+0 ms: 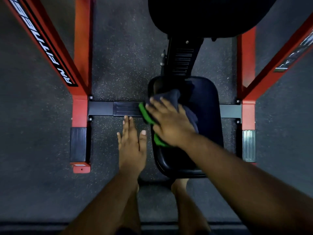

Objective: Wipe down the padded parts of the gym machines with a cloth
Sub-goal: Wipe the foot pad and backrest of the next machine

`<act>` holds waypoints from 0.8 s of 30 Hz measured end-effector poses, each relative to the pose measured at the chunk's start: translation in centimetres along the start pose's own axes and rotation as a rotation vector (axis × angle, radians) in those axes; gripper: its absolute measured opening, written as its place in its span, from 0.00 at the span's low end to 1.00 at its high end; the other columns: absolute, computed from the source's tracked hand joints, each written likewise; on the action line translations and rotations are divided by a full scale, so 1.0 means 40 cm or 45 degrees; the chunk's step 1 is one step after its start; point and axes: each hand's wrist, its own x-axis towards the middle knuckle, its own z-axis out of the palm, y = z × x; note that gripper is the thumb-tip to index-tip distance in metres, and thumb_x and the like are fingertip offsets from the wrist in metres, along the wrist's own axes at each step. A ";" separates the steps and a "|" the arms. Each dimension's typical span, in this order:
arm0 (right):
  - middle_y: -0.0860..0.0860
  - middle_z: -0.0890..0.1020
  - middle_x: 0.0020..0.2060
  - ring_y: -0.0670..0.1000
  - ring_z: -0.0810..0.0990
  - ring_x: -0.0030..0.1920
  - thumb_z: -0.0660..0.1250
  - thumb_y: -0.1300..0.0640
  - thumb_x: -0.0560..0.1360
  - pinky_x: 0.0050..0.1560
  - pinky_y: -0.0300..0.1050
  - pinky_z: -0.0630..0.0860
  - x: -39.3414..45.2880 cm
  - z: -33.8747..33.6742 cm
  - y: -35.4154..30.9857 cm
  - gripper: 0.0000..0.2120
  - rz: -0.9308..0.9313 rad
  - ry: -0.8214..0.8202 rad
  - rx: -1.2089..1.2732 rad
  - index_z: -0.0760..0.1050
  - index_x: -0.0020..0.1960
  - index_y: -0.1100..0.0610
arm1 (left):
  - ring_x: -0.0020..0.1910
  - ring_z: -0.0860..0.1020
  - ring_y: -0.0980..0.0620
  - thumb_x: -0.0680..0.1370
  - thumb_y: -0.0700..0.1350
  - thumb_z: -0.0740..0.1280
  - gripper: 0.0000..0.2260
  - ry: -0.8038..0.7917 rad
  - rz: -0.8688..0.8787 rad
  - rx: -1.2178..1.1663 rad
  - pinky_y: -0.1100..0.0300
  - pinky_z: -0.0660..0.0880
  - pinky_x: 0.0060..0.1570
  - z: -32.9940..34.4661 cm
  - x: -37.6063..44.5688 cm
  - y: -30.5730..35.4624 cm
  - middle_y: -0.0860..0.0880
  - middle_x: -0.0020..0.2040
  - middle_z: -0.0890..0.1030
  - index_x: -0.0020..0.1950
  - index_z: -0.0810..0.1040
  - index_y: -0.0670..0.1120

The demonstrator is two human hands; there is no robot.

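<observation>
A black padded seat (208, 102) stands below me at centre right. A dark blue cloth with a green edge (171, 97) lies on the seat's left half. My right hand (169, 122) presses flat on the cloth with its fingers spread and straight. My left hand (132, 145) hovers left of the seat, above the floor, fingers straight and holding nothing. A larger black back pad (203, 16) fills the top of the view.
Red steel frame posts (81, 48) (247, 65) rise on both sides, joined by a black crossbar (105, 108) under the seat. A black seat post (183, 60) links the two pads. The floor is speckled dark rubber (127, 65). My bare feet (183, 185) stand below the seat.
</observation>
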 end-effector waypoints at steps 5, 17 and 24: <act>0.42 0.47 0.82 0.49 0.43 0.82 0.59 0.42 0.79 0.76 0.66 0.46 -0.144 0.035 -0.021 0.35 -0.085 -0.041 0.016 0.48 0.82 0.41 | 0.81 0.46 0.60 0.81 0.64 0.45 0.33 -0.021 0.000 -0.089 0.48 0.42 0.81 -0.023 0.003 0.012 0.54 0.84 0.48 0.84 0.51 0.49; 0.46 0.54 0.82 0.53 0.50 0.81 0.59 0.43 0.78 0.74 0.68 0.55 -0.057 0.030 -0.011 0.30 0.016 0.087 0.017 0.60 0.79 0.43 | 0.81 0.49 0.59 0.82 0.60 0.48 0.31 0.018 0.081 -0.189 0.44 0.51 0.80 0.001 0.025 0.065 0.53 0.84 0.51 0.83 0.54 0.49; 0.48 0.62 0.79 0.54 0.60 0.79 0.63 0.40 0.72 0.66 0.69 0.68 -0.454 0.140 0.039 0.36 0.030 0.155 -0.117 0.59 0.79 0.42 | 0.81 0.48 0.60 0.81 0.62 0.47 0.33 -0.093 0.144 -0.097 0.48 0.45 0.81 0.009 -0.041 0.113 0.56 0.83 0.49 0.83 0.54 0.48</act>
